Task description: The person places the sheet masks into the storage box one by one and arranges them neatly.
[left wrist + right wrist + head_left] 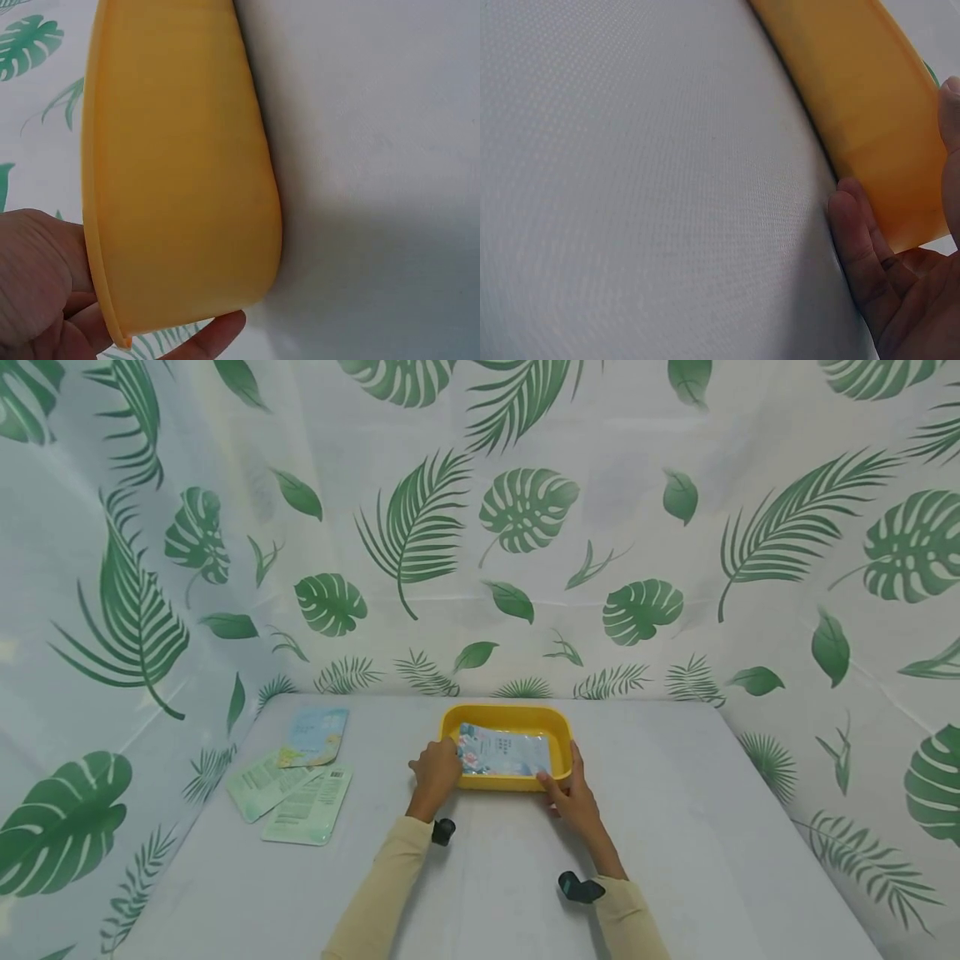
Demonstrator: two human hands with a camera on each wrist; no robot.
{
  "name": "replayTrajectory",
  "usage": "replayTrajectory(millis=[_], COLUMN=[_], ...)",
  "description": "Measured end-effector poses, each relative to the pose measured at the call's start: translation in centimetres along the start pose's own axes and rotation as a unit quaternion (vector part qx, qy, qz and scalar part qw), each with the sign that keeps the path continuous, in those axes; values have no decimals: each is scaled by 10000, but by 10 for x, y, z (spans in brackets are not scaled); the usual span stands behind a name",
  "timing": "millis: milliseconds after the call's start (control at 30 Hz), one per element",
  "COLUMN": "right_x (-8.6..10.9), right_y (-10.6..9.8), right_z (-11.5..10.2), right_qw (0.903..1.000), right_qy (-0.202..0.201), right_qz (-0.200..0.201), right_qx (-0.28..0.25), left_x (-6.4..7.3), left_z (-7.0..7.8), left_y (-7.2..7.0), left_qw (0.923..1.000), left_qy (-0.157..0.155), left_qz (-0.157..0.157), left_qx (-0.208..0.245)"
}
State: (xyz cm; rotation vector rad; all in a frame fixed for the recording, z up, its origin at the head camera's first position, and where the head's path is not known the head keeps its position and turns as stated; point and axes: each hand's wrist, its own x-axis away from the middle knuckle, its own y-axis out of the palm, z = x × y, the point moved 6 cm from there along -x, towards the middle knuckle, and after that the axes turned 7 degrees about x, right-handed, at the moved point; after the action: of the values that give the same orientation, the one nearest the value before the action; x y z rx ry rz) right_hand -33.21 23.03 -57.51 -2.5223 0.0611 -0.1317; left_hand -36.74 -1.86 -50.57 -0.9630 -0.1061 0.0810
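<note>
A yellow plastic tub [506,783] with rounded corners sits on the white table. In it lies a flat sachet [506,752], pale blue and white with a pink-and-blue flower print. My left hand [437,770] grips the tub's left end; in the left wrist view, a fingertip [225,330] rests against the outer end wall. At the front right corner, my right hand [576,797] holds the tub, its thumb over the rim. The right wrist view shows that hand's fingers [855,240] low on the outer wall, close to the tabletop.
To the left on the table [645,827] lie a blue sachet with yellow flowers [315,737] and two pale green sachets [309,810], overlapping one another. A leaf-patterned cloth [540,635] hangs behind the table and along both sides.
</note>
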Motion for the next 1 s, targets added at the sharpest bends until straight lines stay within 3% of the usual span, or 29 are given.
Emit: replayTrajectory(millis=[267, 700, 1000], right_x=[0, 2, 1], right_y=[1, 1, 1], right_z=[-1, -3, -3], right_qw=[10000, 10000, 10000], right_qy=[-45, 5, 45], right_qz=[7, 33, 41], right_qx=[-2, 20, 17], left_x=[-2, -9, -13], left_z=[-3, -6, -6], left_y=[4, 12, 14], left_qw=[9988, 9959, 9946], left_qy=[-175, -386, -348], left_qz=[-365, -801, -968], left_qx=[287, 178, 106])
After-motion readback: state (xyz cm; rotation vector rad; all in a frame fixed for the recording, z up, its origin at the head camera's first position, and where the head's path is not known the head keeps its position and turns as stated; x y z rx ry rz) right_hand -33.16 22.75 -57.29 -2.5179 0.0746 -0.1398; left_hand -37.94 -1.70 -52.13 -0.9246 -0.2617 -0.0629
